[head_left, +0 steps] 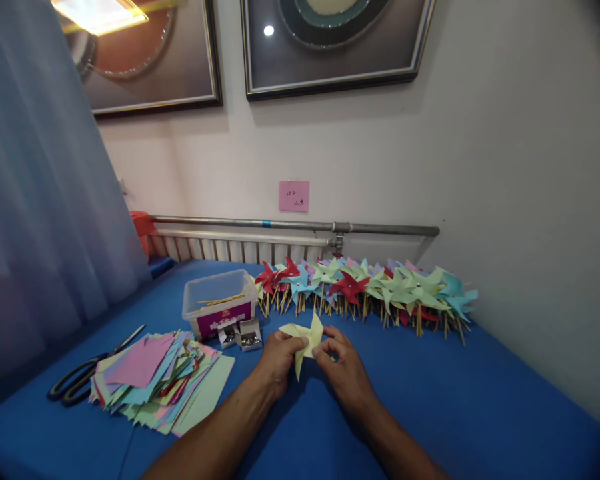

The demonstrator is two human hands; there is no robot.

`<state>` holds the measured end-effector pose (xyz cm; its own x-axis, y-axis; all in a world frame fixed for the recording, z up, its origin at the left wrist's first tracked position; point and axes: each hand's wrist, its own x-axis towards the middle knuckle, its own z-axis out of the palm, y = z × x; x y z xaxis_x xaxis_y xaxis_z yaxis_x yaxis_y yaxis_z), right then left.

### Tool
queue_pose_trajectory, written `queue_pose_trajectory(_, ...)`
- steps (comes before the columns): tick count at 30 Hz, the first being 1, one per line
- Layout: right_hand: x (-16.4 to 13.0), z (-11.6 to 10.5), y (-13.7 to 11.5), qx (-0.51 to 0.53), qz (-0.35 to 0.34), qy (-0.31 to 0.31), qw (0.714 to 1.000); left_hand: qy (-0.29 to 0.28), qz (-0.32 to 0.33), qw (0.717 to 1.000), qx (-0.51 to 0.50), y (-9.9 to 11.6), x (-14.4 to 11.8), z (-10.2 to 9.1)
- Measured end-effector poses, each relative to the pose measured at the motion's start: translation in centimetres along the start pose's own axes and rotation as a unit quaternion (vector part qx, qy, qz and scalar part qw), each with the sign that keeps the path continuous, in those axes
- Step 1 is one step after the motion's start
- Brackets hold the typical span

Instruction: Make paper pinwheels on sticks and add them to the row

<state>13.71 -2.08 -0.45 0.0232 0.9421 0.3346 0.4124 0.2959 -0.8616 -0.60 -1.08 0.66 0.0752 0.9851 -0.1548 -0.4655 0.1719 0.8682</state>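
A pale yellow paper pinwheel (pixel 310 333) is held up between both hands above the blue table, its points folded in toward the middle. My left hand (pixel 279 360) pinches it from the left, thumb pressed near its centre. From the right, my right hand (pixel 341 363) grips its edge between thumb and fingers. No stick shows on this pinwheel. Just left of my left hand stand two small open boxes, one of them a white box (pixel 251 335) with small shiny metal pieces inside.
A clear plastic tub (pixel 220 293) holds a few thin wooden sticks. Left of it lie a pile of coloured paper (pixel 155 380) and black-handled scissors (pixel 93 367). Many finished pinwheels (pixel 350 287) on sticks line the back by the wall. A metal pipe (pixel 300 225) runs behind.
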Motion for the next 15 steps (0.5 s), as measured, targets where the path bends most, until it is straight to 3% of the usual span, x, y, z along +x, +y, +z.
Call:
queue_pose_trajectory(4, 0.07, -0.05, 0.07, 0.03, 0.007, 0.002, 1.0, 0.031, -0.005, 1.0, 0.001, 0.18, -0.09, 0.15)
queue_pose_trajectory(8, 0.12, 0.0, -0.03, 0.147, 0.075, 0.021, 0.986, -0.014, -0.005, 1.0, 0.0, 0.43, -0.19, 0.18)
queue_pose_trajectory(13, 0.07, 0.08, 0.2, 0.28, 0.156, -0.091, 0.943, -0.06, 0.003, 0.998, 0.024, 0.47, -0.39, 0.13)
queue_pose_trajectory(15, 0.24, 0.32, 0.79, 0.295, 0.172, -0.097, 0.935, -0.062, 0.005, 0.997, 0.051, 0.41, -0.43, 0.11)
